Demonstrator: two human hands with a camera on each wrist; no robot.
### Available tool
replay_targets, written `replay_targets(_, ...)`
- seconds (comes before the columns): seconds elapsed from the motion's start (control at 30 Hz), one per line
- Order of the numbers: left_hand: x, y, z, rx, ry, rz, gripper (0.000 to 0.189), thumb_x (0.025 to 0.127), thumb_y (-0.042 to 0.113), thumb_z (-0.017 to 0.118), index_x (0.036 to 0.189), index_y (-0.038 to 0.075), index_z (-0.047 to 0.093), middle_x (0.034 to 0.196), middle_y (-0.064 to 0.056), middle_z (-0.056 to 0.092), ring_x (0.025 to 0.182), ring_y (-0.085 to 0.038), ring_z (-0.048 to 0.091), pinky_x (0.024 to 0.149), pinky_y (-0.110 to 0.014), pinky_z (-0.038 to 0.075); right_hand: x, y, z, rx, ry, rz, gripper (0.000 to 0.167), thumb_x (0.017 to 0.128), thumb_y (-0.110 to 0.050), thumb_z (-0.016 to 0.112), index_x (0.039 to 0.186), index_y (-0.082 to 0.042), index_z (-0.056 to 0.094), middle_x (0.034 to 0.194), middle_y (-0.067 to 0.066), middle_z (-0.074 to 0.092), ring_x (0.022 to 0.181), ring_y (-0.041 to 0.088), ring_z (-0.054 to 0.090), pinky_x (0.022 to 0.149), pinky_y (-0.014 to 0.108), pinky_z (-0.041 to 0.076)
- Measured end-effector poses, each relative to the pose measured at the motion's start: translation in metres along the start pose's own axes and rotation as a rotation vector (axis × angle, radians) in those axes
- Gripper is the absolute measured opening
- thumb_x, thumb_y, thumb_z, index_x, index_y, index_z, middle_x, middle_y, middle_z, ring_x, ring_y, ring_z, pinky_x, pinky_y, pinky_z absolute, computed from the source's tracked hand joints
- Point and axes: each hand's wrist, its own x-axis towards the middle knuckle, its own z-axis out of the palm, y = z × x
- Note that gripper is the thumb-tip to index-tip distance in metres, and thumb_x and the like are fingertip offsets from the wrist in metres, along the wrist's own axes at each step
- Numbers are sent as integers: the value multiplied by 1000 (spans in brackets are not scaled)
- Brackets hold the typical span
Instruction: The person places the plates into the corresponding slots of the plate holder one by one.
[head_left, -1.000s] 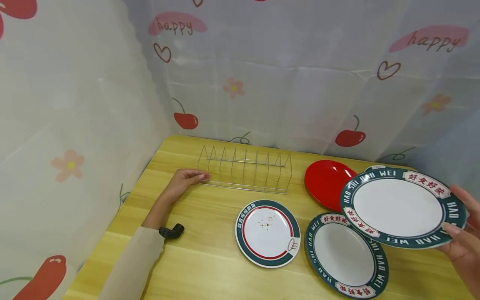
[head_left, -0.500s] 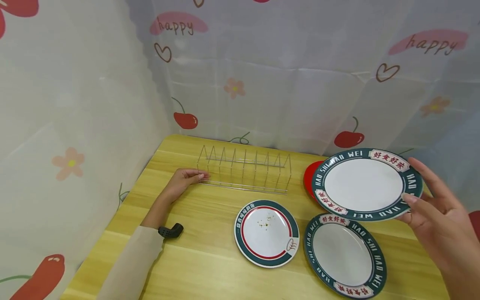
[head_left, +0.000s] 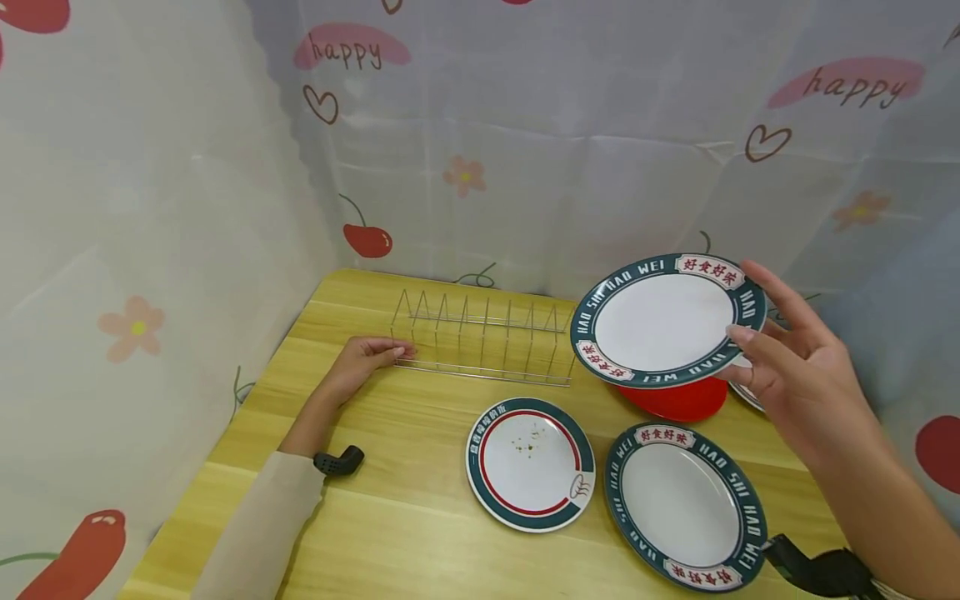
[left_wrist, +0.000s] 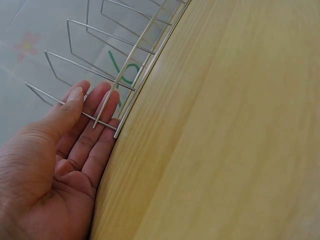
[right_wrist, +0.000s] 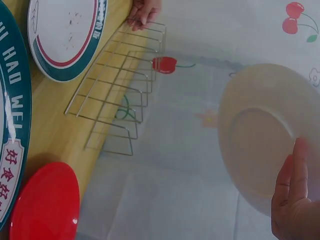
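My right hand [head_left: 806, 371] holds an oval white plate [head_left: 660, 321] with a dark green lettered rim, raised and tilted above the table's back right. The thumb lies on top of the rim, the fingers underneath. In the right wrist view the plate's pale underside [right_wrist: 255, 145] shows. My left hand [head_left: 363, 364] grips the left end of a wire plate rack [head_left: 483, 373] standing on the table. In the left wrist view the thumb and fingers of that hand [left_wrist: 65, 155] lie on either side of the rack's end wire. No plates stand in the rack's slots.
A round plate [head_left: 528, 467] with small crumbs lies in front of the rack. To its right sits another oval green-rimmed plate [head_left: 681, 504]. Under the raised plate is a red plate [head_left: 682, 402], partly covered, beside another partly hidden plate. A printed cloth [head_left: 525, 183] hangs behind the table.
My right hand has carried the oval plate leftward and up, toward the rack's right end, now covering part of the red plate. The left hand stays on the rack.
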Motion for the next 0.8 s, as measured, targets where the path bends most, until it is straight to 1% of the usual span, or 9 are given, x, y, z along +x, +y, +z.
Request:
replay_targets(0.07, 0, 0, -1, -15, -1, 5, 29, 101, 22, 65, 121, 3, 74, 116, -10, 75, 111, -21, 70, 92, -29, 57, 7, -1, 8, 9, -2, 16, 66, 103, 4, 52, 158, -27, 38, 154, 4, 26, 120, 19, 57, 79, 33, 61)
replay_targets(0.17, -1, 0, -1, -24, -2, 12, 29, 101, 20, 64, 122, 0, 73, 116, -12, 74, 110, -21, 70, 92, -29, 57, 15, -2, 18, -4, 0, 33, 65, 102, 2, 54, 158, -30, 39, 155, 6, 29, 122, 19, 55, 80, 32, 61)
replay_targets(0.33, 0, 1, 0, -16, 9, 12, 29, 101, 21, 65, 121, 1, 73, 116, -11, 74, 110, -20, 70, 92, -28, 57, 24, -3, 33, -28, -6, 29, 64, 102, -1, 57, 157, -31, 41, 150, 6, 36, 122, 21, 54, 80, 30, 61)
replay_targets(0.57, 3, 0, 0, -22, 12, 15, 29, 100, 22, 66, 120, 2, 74, 115, -13, 74, 110, -23, 71, 93, -31, 57, 39, -2, 52, -111, 14, 23, 64, 100, -8, 64, 154, -35, 44, 147, 3, 36, 126, 23, 48, 82, 28, 60)
replay_targets(0.7, 2, 0, -1, -20, 14, 15, 28, 101, 21, 65, 119, 2, 74, 114, -12, 75, 109, -22, 71, 92, -30, 58, 47, 1, 60, -137, -2, 11, 66, 99, -11, 66, 154, -36, 43, 148, 5, 40, 127, 23, 49, 84, 30, 59)
replay_targets(0.8, 1, 0, -1, -27, 16, 5, 28, 101, 21, 65, 119, 2, 74, 113, -12, 75, 109, -22, 71, 92, -30, 58, 52, 2, 65, -126, -20, 3, 65, 99, -11, 67, 154, -36, 44, 149, 7, 41, 127, 23, 50, 84, 31, 60)
